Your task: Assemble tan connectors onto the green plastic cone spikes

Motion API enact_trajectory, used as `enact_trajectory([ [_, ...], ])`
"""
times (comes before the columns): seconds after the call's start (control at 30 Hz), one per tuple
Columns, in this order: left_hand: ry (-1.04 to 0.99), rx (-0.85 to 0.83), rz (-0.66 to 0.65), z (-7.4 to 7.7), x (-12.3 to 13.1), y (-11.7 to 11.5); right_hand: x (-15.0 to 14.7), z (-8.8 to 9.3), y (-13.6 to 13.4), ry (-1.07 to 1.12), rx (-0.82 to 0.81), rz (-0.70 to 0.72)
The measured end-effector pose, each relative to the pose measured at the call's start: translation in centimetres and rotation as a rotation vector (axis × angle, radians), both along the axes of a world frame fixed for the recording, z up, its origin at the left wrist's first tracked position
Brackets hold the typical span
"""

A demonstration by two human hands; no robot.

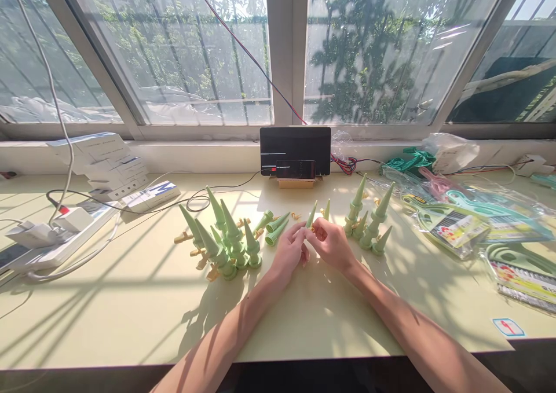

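Note:
Over the middle of the table, my left hand (290, 248) and my right hand (332, 242) meet around one small green plastic watering spike (311, 213), its tip pointing up. My left fingers are closed on the spike, whose lower part they hide. My right thumb and forefinger pinch a small orange-yellow valve piece (312, 229) against it. Left of my hands stands a cluster of upright green spikes (232, 237) with yellow valves. A smaller upright group (371, 222) stands to the right. Loose green cones (277, 229) lie just beyond my left hand.
A black tablet (295, 144) and a phone (296, 169) lean on a stand at the back. Bagged green tools (456, 219) lie on the right. White boxes (102, 161), a power strip (61, 245) and cables occupy the left. Windows rise behind the table.

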State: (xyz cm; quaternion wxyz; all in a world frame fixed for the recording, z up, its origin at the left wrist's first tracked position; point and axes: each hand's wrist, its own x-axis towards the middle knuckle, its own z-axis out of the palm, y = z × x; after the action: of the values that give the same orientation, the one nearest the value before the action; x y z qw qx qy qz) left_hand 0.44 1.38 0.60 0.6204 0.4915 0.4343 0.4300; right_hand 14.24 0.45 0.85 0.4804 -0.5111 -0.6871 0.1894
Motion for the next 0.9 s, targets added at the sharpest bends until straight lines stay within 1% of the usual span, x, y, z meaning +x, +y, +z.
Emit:
enact_trajectory([
  [0.1,0.027,0.046,0.061,0.0,-0.1,0.0,0.0,0.1,0.0,0.004,-0.007,-0.02],
  [0.2,0.053,0.108,0.095,0.1,-0.3,-0.1,0.0,0.2,-0.1,0.014,-0.034,-0.03],
  [0.4,0.114,0.143,0.083,0.6,-0.3,-0.4,-0.1,0.5,-0.1,0.051,-0.069,0.002],
  [0.57,0.191,0.206,0.088,0.4,-0.4,-0.5,-0.1,0.3,0.1,0.062,-0.087,-0.01],
  [0.8,0.4,0.343,0.122,0.4,-0.4,-0.6,0.2,-0.1,0.5,0.079,-0.133,-0.031],
  [0.9,0.449,0.388,0.145,0.3,-0.4,-0.5,0.5,-0.4,0.9,0.048,-0.156,-0.032],
])
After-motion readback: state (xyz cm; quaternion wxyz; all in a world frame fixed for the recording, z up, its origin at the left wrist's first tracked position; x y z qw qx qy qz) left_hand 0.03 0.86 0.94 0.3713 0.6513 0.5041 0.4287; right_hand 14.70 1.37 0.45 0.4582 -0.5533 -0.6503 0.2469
